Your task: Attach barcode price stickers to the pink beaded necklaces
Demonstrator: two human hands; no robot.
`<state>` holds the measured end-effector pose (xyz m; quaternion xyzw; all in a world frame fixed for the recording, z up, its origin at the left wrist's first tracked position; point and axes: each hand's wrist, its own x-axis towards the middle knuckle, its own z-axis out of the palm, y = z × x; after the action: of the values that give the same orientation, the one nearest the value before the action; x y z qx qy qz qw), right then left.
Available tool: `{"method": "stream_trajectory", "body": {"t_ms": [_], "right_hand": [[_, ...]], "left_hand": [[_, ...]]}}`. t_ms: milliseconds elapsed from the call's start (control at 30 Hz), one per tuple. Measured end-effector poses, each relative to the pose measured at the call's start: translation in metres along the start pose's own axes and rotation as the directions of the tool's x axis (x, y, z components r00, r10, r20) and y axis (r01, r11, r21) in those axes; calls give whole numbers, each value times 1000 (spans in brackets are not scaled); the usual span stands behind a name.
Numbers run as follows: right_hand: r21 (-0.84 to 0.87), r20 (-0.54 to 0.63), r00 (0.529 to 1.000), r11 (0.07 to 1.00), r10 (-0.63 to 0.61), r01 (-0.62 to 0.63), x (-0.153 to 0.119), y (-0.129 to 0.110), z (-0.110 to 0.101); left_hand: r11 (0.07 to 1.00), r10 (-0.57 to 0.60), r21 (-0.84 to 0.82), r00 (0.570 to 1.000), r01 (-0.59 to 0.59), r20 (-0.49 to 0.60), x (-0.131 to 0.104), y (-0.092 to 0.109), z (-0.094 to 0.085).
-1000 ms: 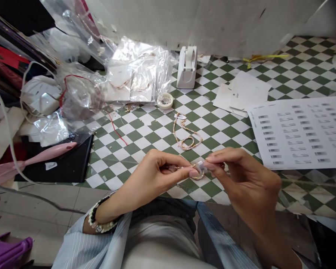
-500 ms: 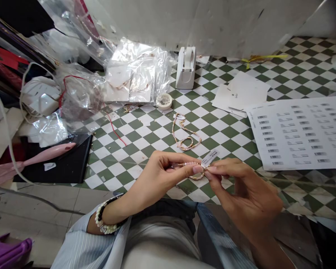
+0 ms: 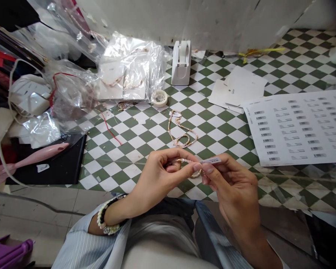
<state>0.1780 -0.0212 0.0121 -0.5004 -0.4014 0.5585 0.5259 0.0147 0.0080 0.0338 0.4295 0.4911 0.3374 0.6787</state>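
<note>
Between both hands is a pink, white and gold beaded necklace (image 3: 196, 174), partly hidden by my fingers. My left hand (image 3: 164, 173) pinches its strand between thumb and index finger, with a loop of beads running back into the curled fingers. A small printed price label (image 3: 211, 160) sticks out by the necklace; my right hand (image 3: 231, 183) pinches it between thumb and fingers. The two sets of fingertips nearly touch. Just beyond, a second beaded necklace (image 3: 196, 133) with a white tag (image 3: 175, 114) lies loosely curled on the checkered tabletop (image 3: 221, 135).
A sheet of barcode labels (image 3: 296, 130) and white cards (image 3: 240, 87) lie to the right. Behind stand a tape dispenser (image 3: 181, 67) and a tape roll (image 3: 159, 98). Plastic-bagged jewellery cards (image 3: 131, 71), a black board (image 3: 70, 164), a pink tool (image 3: 44, 154) and cables fill the left.
My right hand has turned, its thumb now pressing the label, which has tipped from slanting upward to nearly flat. My left hand keeps its pinch. The view has shifted slightly.
</note>
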Motion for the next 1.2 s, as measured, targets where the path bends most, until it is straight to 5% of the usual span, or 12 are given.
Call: {"method": "stream_trajectory", "body": {"t_ms": [400, 700, 1200], "right_hand": [[-153, 16, 1000, 988, 14, -11, -9, 3, 1], [30, -94, 993, 997, 75, -72, -9, 5, -3], [83, -100, 980, 983, 170, -162, -8, 4, -3]], "left_hand": [[1000, 22, -3, 998, -22, 58, 8, -10, 4], [1000, -29, 4, 996, 29, 80, 6, -11, -2], [959, -185, -168, 952, 230, 245, 6, -18, -8]]}}
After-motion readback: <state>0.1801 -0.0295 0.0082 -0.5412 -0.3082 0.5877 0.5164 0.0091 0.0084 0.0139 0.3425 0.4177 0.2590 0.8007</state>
